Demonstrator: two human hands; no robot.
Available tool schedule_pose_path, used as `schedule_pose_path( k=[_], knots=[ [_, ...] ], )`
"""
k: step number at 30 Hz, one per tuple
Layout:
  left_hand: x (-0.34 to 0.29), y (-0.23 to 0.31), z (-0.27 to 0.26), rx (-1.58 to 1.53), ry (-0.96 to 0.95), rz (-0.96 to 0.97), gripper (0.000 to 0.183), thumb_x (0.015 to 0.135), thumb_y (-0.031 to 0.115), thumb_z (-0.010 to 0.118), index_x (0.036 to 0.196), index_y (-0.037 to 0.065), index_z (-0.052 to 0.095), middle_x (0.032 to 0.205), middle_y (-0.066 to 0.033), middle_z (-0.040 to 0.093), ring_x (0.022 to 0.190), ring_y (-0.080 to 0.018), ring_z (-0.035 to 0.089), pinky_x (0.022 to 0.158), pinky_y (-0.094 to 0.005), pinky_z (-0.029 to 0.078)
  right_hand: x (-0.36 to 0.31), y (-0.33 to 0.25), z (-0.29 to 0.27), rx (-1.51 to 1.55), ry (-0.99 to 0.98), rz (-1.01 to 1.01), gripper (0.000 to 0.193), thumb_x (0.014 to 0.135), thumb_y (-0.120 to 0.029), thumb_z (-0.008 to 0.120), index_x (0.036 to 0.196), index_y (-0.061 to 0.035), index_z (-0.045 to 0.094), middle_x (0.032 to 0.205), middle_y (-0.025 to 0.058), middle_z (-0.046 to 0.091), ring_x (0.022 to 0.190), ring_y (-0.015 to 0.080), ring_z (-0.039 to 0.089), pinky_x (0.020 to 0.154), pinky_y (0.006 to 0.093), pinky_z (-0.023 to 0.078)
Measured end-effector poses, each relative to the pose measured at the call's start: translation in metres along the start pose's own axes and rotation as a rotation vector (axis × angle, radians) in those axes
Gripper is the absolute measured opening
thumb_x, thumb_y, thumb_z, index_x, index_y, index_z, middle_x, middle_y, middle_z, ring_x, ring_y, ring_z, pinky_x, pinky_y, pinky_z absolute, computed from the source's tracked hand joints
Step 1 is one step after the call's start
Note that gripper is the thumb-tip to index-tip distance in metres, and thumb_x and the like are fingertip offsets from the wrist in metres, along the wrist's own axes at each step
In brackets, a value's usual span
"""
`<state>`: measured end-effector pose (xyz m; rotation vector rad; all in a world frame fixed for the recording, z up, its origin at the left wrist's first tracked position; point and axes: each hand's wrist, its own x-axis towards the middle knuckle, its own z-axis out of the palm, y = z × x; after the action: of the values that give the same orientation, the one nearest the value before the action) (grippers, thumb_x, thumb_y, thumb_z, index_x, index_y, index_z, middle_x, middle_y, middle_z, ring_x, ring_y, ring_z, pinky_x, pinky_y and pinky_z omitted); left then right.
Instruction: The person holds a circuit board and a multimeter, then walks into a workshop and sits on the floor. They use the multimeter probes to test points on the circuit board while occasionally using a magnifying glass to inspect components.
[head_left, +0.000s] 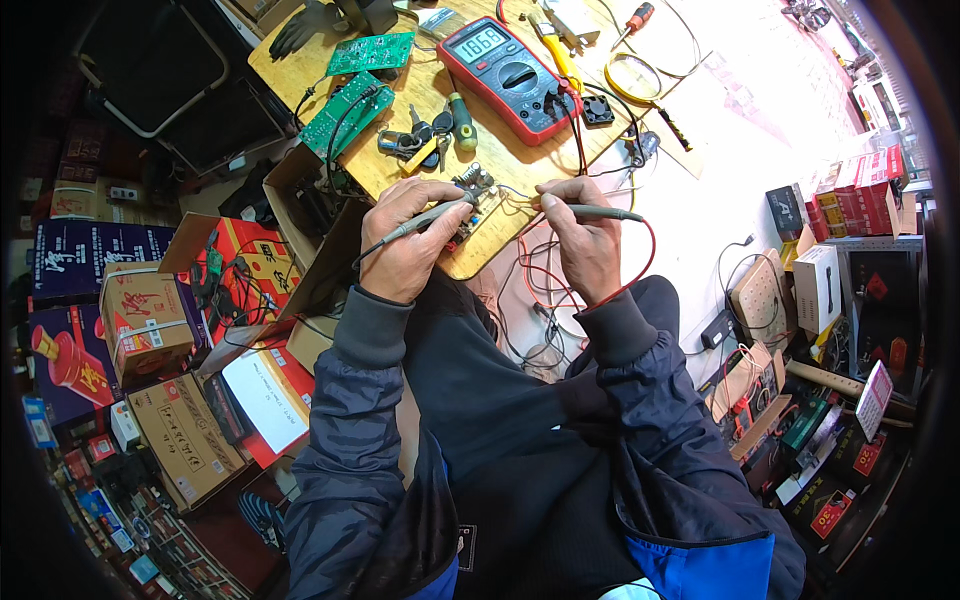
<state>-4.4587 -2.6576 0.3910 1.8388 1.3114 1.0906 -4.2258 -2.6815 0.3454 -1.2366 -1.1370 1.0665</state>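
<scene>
My left hand [408, 238] is closed round a grey multimeter probe [425, 218] with a black lead. In my right hand [582, 240] I grip a second grey probe [605, 213], its lead red. Both tips point inward to a small circuit board [480, 212] with components, at the near corner of the wooden table; I cannot tell whether they touch it. Beyond the hands lies a red and grey multimeter [510, 80], its display lit. A screwdriver with a green handle [462, 122] and a bunch of keys [425, 135] lie between the meter and my left hand.
Green circuit boards [370, 52] lie at the table's far left. A small black fan [597, 110], yellow-handled pliers [563, 60] and a red screwdriver [638, 17] sit right of the meter. Cardboard boxes [185, 440] crowd the left. Loose cables [545, 335] hang below the table edge.
</scene>
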Motion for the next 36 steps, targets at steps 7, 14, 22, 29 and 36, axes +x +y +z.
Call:
schedule_pose_path(
  k=[7, 14, 22, 29, 36],
  knots=[
    [0.0001, -0.0001, -0.0001, 0.008, 0.001, 0.01, 0.016, 0.089, 0.012, 0.083, 0.101, 0.002, 0.08, 0.1, -0.0138, 0.078, 0.097, -0.0304, 0.073, 0.093, -0.0396, 0.054, -0.0007, 0.0026, 0.0023, 0.011, 0.002, -0.012, 0.018, 0.103, -0.013, 0.068, 0.112, 0.0028, 0.069, 0.095, 0.006, 0.069, 0.086, 0.0116, 0.061, 0.079, 0.028, 0.05],
    [0.001, 0.0025, -0.0004, 0.029, 0.016, 0.06, 0.015, 0.089, 0.011, 0.082, 0.1, 0.002, 0.078, 0.097, -0.0138, 0.077, 0.093, -0.0315, 0.073, 0.09, -0.0394, 0.055, -0.0003, 0.0023, 0.0022, -0.025, 0.004, -0.045, 0.012, 0.102, -0.01, 0.068, 0.105, 0.0019, 0.068, 0.096, 0.0066, 0.07, 0.084, 0.0115, 0.061, 0.077, 0.0292, 0.051],
    [0.0018, 0.0034, -0.001, 0.039, 0.012, 0.075, 0.016, 0.089, 0.011, 0.082, 0.101, 0.001, 0.078, 0.097, -0.0133, 0.077, 0.094, -0.0309, 0.073, 0.09, -0.0394, 0.055, 0.0006, 0.0026, -0.0018, -0.06, -0.056, -0.018, 0.014, 0.106, -0.01, 0.066, 0.111, 0.0032, 0.066, 0.109, 0.008, 0.071, 0.098, 0.0137, 0.069, 0.088, 0.0291, 0.055],
    [0.0024, 0.0037, -0.0026, 0.026, -0.004, 0.081, 0.015, 0.089, 0.011, 0.081, 0.101, 0.001, 0.078, 0.097, -0.0134, 0.077, 0.094, -0.031, 0.073, 0.091, -0.0395, 0.054, 0.0, -0.0001, 0.0023, -0.041, -0.005, -0.055, 0.013, 0.102, -0.01, 0.068, 0.107, 0.0022, 0.068, 0.092, 0.0062, 0.07, 0.083, 0.0108, 0.062, 0.077, 0.0288, 0.051],
    [0.0033, 0.0037, -0.0015, 0.031, 0.007, 0.098, 0.015, 0.089, 0.01, 0.082, 0.101, 0.001, 0.078, 0.097, -0.0133, 0.077, 0.093, -0.0308, 0.073, 0.091, -0.0394, 0.054, 0.0003, 0.0006, 0.002, -0.047, -0.004, -0.054, 0.013, 0.103, -0.011, 0.069, 0.106, 0.0011, 0.068, 0.094, 0.0059, 0.07, 0.082, 0.0108, 0.061, 0.075, 0.0295, 0.05]
  ],
)
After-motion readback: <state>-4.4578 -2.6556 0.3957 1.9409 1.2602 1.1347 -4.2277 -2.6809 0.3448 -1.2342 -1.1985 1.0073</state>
